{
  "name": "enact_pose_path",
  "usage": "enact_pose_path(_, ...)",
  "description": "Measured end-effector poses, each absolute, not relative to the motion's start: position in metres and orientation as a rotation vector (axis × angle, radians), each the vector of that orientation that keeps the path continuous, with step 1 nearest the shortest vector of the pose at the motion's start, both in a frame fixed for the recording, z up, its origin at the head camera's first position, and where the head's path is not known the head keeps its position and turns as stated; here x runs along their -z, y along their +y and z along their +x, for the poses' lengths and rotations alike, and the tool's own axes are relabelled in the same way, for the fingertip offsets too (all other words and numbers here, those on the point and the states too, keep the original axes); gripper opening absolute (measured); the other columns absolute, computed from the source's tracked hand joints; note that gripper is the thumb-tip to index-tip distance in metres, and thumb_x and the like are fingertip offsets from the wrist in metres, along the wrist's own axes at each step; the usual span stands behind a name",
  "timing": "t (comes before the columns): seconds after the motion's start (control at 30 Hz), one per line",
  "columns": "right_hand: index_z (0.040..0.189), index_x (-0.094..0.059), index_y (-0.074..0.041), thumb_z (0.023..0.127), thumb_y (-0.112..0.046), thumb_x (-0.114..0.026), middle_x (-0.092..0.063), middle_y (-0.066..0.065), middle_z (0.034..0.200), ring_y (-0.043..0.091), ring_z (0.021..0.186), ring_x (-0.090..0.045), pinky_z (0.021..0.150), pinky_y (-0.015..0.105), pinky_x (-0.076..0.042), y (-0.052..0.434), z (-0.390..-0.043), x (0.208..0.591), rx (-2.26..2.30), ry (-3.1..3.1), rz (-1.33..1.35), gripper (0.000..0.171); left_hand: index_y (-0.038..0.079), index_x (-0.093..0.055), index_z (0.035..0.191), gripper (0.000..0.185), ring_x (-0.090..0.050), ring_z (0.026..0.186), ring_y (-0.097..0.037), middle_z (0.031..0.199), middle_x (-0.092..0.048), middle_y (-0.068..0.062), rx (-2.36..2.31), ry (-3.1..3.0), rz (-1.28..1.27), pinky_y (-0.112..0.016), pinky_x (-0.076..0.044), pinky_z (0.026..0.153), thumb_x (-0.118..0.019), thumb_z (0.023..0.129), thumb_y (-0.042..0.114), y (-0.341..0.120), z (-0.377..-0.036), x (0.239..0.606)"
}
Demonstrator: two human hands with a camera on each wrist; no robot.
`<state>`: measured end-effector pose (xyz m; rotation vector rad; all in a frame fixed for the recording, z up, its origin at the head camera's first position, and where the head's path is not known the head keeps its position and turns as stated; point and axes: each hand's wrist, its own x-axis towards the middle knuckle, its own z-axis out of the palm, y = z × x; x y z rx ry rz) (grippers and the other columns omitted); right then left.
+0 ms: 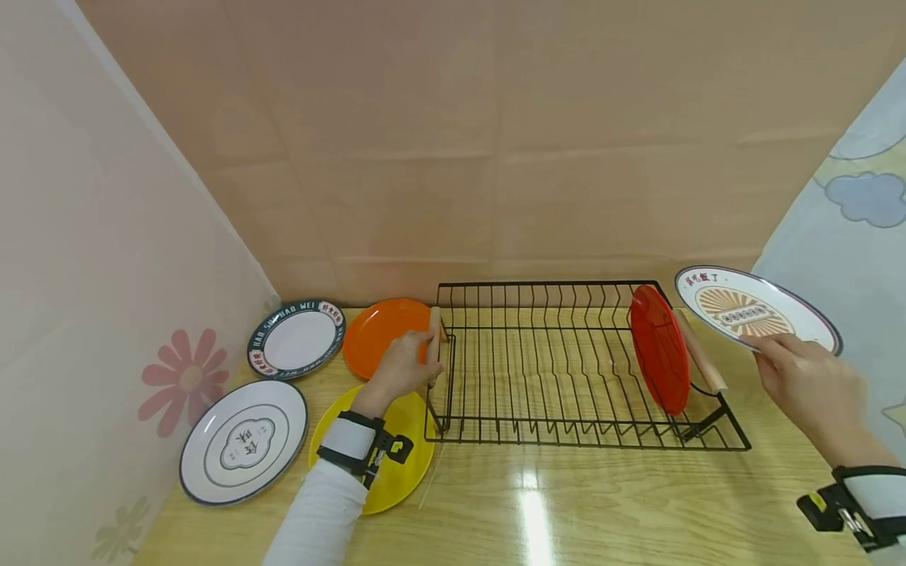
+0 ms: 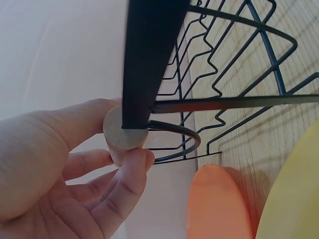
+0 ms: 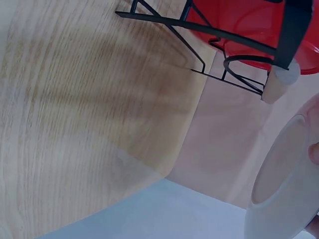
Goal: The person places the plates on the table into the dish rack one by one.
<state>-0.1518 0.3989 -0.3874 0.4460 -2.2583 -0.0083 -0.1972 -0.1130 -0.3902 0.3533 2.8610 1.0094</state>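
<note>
Wooden rack handle (image 2: 119,135) within curled left fingers (image 2: 130,183), white printed plate (image 1: 757,308) in the pinch of right fingers (image 1: 773,346).

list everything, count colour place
dish rack: 1, black, centre
wooden handles: 2, pale, rack ends
red plate: 1, red, in rack, right
sunburst plate: 1, white, aloft, right
orange plate: 1, orange, left of rack
yellow plate: 1, yellow, nearer than orange
dark-rimmed plate: 1, white, back left
thin-rimmed plate: 1, white, front left
table: 1, pale wood, beneath rack
walls: 3, tan and pale, surrounding
wrist cameras: 2, black, wrists
sleeves: 2, white, arms
left hand: 1, gripping handle
right hand: 1, holding sunburst plate
</note>
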Motion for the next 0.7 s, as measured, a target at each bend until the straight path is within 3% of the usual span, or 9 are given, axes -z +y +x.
enact_pose_path(0.5,0.094,-0.068,-0.003,0.097,-0.041,-0.02,-0.064,0.018,0.08,0.036,0.057,-0.057,0.042,0.049,-0.043,0.393,-0.133,0.361,0.068,-2.262,0.463,0.062,0.004,-0.045,0.135,0.064,-0.049,0.115,-0.03,0.132,-0.048,-0.018,-1.026,2.853,0.337,-0.042,-0.045,0.092,-0.071,0.081,0.024,-0.114,-0.196,0.391)
enact_pose_path(0.7,0.097,-0.069,-0.003,0.098,-0.04,-0.023,-0.064,0.019,0.084,0.036,0.063,-0.057,0.051,0.049,-0.044,0.387,-0.129,0.354,0.036,-2.216,0.512,0.059,0.002,-0.046,0.135,0.064,-0.05,0.113,-0.03,0.13,-0.049,-0.019,-1.023,2.86,0.347,-0.041,-0.046,0.09,-0.071,0.08,0.023,-0.114,-0.197,0.39)
